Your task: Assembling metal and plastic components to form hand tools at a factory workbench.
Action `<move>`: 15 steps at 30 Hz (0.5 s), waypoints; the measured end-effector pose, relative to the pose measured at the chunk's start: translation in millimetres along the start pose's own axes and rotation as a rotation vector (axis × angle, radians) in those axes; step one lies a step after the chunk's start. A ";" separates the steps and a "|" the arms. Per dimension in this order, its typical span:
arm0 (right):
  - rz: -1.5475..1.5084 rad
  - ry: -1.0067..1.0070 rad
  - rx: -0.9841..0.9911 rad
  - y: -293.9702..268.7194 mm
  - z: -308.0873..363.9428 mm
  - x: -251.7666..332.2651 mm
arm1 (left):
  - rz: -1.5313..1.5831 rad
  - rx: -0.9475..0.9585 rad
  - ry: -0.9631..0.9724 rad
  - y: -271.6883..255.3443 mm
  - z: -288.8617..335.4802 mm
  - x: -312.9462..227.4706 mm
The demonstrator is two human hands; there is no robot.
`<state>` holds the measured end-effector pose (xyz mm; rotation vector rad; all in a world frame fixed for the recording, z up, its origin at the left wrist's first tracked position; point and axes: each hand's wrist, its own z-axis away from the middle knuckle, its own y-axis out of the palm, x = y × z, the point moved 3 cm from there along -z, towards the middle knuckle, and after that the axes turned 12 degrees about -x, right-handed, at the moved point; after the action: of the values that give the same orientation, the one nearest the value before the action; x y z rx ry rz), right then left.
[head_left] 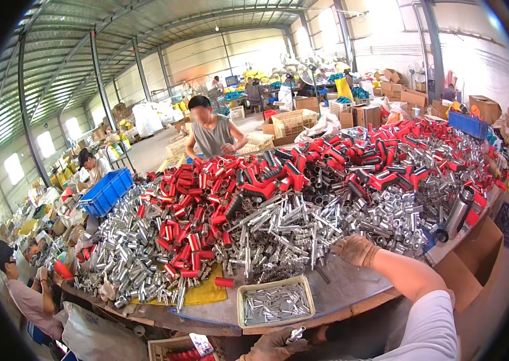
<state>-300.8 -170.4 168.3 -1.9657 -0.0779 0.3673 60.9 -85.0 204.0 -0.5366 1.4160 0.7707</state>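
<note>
At the lower edge my left hand (273, 345), in a dirty work glove, is closed around a small silver metal fitting (295, 334). My right hand (355, 250), also gloved, is stretched out to the near side of a heap of silver metal parts (326, 219). Its fingers are bunched together at the edge of the heap, and whatever may be between them is too small to make out. Between me and the heap stands a cream plastic tray (241, 308) with thin metal pins (275, 302) in it. Dark coil springs (275, 272) lie just behind the tray.
Red tube sleeves (194, 201) and red-and-black tool housings (293, 174) are piled in the middle. Blue bins (107, 191) (468, 124) stand at both sides. A steel flask (458, 213) lies at right, above an open carton (471, 259). Co-workers (212, 132) (25, 289) are across and left.
</note>
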 end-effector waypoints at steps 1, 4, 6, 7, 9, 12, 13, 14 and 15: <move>0.001 0.000 0.002 2.0 -1.9 2.6 | 0.002 0.001 -0.001 1.5 1.8 0.8; 0.078 -0.003 0.147 -2.9 -27.7 18.9 | -0.110 0.025 0.103 -0.3 6.7 1.5; 0.062 0.010 0.149 -12.7 -35.7 24.0 | -0.105 0.057 -0.038 -7.8 6.1 11.0; 0.046 0.023 0.146 -15.9 -35.7 22.6 | -0.104 0.089 -0.177 -9.8 8.0 16.7; 0.018 0.069 0.125 -16.8 -34.6 21.5 | -0.104 0.098 -0.107 -6.9 12.2 7.5; 0.202 -0.109 0.184 -6.8 -36.2 26.0 | -0.118 0.026 -0.020 -10.8 19.1 13.8; 0.187 -0.133 0.180 8.6 -36.6 21.7 | -0.112 0.027 -0.025 -12.4 21.6 17.3; 0.148 -0.100 0.144 8.8 -34.6 20.1 | -0.125 0.073 -0.029 -12.9 23.3 16.1; 0.110 -0.065 0.107 5.8 -33.4 19.3 | -0.139 0.120 -0.031 -12.5 25.3 16.3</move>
<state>-273.4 -198.0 171.1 -1.8568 0.0081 0.4982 86.8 -72.0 189.1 -0.5215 1.3713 0.5773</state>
